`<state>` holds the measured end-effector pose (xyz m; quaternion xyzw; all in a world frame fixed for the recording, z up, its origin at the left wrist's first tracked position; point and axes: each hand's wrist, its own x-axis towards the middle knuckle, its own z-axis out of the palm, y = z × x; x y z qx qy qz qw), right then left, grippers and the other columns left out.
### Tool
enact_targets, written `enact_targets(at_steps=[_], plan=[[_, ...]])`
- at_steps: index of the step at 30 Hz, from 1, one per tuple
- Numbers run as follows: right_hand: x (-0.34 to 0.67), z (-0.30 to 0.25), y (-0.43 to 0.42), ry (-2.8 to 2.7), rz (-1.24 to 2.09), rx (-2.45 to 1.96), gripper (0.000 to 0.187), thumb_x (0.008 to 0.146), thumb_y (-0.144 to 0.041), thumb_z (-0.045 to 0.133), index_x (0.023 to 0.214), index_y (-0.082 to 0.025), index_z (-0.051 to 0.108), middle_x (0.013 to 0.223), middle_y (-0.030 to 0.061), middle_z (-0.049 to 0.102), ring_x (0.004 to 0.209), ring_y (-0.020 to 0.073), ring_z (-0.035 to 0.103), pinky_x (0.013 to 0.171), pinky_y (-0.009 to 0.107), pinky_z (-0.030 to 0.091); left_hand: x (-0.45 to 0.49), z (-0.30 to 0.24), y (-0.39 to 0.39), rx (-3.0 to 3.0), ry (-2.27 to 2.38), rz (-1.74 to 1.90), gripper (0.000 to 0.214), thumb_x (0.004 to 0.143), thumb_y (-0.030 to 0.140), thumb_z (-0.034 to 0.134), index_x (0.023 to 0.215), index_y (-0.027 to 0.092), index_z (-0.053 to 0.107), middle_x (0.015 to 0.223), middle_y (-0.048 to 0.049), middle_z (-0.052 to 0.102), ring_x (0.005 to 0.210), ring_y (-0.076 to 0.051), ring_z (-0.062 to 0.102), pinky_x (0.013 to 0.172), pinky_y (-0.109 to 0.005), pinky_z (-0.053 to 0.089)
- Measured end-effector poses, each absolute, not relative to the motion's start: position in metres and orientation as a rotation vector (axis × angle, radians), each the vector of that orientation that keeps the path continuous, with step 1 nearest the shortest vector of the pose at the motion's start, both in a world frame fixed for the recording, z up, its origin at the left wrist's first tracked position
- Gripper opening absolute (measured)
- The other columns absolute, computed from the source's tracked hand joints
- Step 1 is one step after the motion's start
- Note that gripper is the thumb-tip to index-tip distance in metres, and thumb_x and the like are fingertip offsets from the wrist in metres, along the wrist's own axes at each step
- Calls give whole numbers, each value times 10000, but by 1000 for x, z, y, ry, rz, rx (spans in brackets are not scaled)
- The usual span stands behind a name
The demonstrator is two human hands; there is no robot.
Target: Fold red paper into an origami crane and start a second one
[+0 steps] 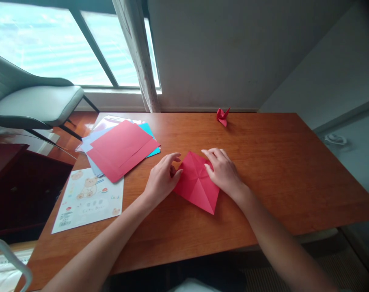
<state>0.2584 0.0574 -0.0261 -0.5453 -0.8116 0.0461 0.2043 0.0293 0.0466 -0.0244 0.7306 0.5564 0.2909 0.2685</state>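
Observation:
A square of red origami paper (199, 184) lies on the wooden table with a corner toward me. Crease lines cross at its middle. My left hand (163, 175) is at the paper's left side, thumb tip at its edge. Its fingers are curled loosely, with a gap between them and the thumb. Across the paper's right edge rests my right hand (223, 171), its thumb on the sheet and its fingers apart from the thumb, covering the right corner. Neither hand visibly pinches the paper. Farther back stands a small folded red paper crane (223, 116).
Left of my hands lies a pile of coloured sheets with red paper (123, 148) on top and blue paper (147, 132) beneath. A bear-printed card (91, 202) is in front of it. The table (288, 174) meets a wall behind. A chair (35, 101) stands by the window.

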Motion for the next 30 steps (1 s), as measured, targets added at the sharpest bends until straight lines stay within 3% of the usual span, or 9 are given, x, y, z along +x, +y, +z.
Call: enact_targets(at_steps=[4, 9, 13, 15, 18, 22, 30], plan=[[250, -24, 47, -2480, -216, -1210, 302, 960, -101, 521, 1187, -184, 701, 1244, 117, 680, 1164, 282, 553, 1013, 456, 447, 29, -25, 47, 1974, 1479, 817, 311, 833, 133, 569, 1130, 224, 582, 1117, -38, 681, 674, -117, 591, 670, -277, 476], [241, -34, 37, -2615, -194, -1097, 316, 964, -102, 503, 1221, -118, 685, 1275, 130, 684, 1152, 260, 570, 1059, 433, 428, 29, -25, 47, 1797, 1445, 943, 208, 873, 208, 586, 1080, 211, 612, 1076, -48, 694, 705, -129, 608, 689, -283, 486], [234, -39, 33, -2594, -254, -1187, 359, 983, -97, 444, 1270, -93, 661, 1321, 137, 670, 1189, 276, 565, 1105, 472, 385, 34, -22, 42, 1314, 1290, 1133, 336, 889, 344, 645, 1181, 198, 564, 1279, -107, 663, 1000, -189, 682, 817, -300, 531], [231, -40, 30, -2587, -265, -1234, 376, 996, -97, 418, 1291, -97, 651, 1336, 132, 664, 1200, 280, 559, 1112, 482, 373, 38, -19, 38, 1160, 1236, 1149, 403, 904, 383, 636, 1242, 187, 539, 1342, -132, 644, 1190, -233, 637, 928, -338, 525], [228, -39, 28, -2574, -221, -1276, 379, 995, -109, 433, 1309, -119, 645, 1347, 123, 659, 1213, 287, 544, 1121, 497, 360, 43, -15, 32, 1190, 1246, 1076, 444, 922, 401, 604, 1298, 171, 554, 1381, -141, 631, 1294, -266, 584, 1045, -401, 487], [228, -38, 27, -2569, -169, -1300, 388, 990, -127, 447, 1329, -125, 634, 1363, 123, 647, 1229, 302, 516, 1120, 508, 352, 46, -17, 28, 1501, 1382, 996, 444, 917, 350, 587, 1323, 171, 590, 1398, -121, 630, 1319, -262, 570, 1141, -431, 425], [224, -34, 25, -2585, -165, -1305, 384, 1001, -150, 429, 1325, -135, 635, 1371, 129, 632, 1234, 307, 499, 1115, 501, 342, 39, -28, 26, 2156, 1478, 857, 490, 910, 104, 404, 1380, 140, 535, 1369, -147, 640, 1278, -247, 602, 1095, -435, 485]])
